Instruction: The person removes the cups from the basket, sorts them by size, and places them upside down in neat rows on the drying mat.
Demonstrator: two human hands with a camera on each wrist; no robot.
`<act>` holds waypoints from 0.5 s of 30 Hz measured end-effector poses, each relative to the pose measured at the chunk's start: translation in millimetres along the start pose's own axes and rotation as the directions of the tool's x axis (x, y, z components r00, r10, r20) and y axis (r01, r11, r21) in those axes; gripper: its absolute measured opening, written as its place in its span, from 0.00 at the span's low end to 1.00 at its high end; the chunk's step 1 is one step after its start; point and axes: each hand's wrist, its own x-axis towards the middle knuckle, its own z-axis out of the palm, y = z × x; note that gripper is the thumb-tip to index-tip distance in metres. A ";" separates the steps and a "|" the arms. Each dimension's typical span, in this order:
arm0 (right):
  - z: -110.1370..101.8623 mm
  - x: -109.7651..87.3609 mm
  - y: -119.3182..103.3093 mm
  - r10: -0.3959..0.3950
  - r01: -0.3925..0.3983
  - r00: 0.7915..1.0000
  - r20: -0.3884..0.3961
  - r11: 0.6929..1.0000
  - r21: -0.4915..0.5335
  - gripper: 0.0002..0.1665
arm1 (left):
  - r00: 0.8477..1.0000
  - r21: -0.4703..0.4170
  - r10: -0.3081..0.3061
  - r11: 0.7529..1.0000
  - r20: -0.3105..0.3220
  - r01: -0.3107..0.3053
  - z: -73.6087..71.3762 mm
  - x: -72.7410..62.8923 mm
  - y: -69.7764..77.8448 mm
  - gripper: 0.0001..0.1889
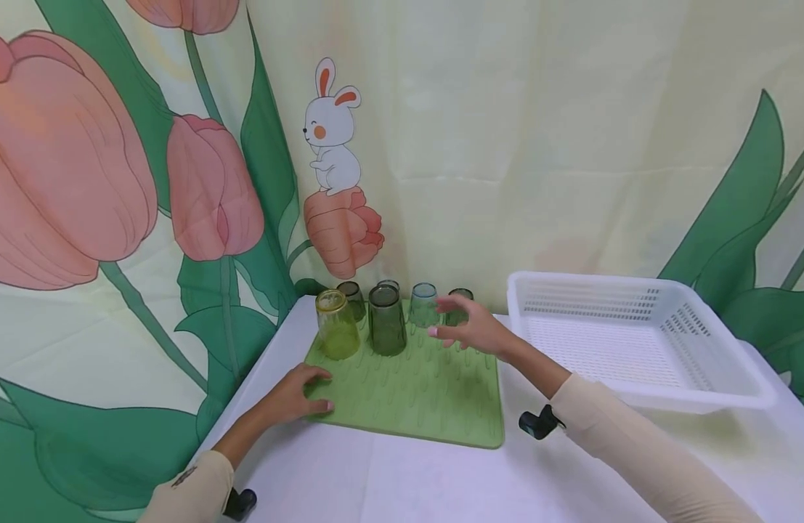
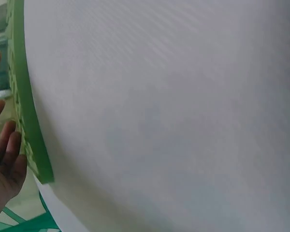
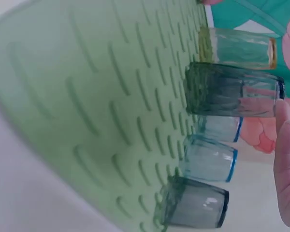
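Several glass tumblers stand on a ridged green drying mat (image 1: 415, 399). Frontmost are a yellow tumbler (image 1: 338, 334) and a tall dark grey tumbler (image 1: 387, 330). A small grey one (image 1: 352, 296) sits behind the yellow one, while a blue-rimmed tumbler (image 1: 423, 305) and another grey one (image 3: 195, 202) are toward the back right. My right hand (image 1: 470, 327) hovers over that back right part with thumb and fingers spread, overlapping the last grey tumbler in the head view and holding nothing. By the mat's left edge, my left hand (image 1: 290, 396) has its fingers loosely bent, fingertips at the border.
A white plastic basket (image 1: 611, 396) with slotted walls stands right of the mat on a white-covered table (image 1: 349, 476). Behind the table hangs a curtain (image 1: 467, 145) printed with tulips and a rabbit.
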 end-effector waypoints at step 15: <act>-17.4 -69.8 2.3 -0.143 0.141 0.987 0.078 0.990 0.032 0.33 | 0.990 -0.147 0.109 0.985 0.087 -0.095 2.3 10.2 51.9 0.32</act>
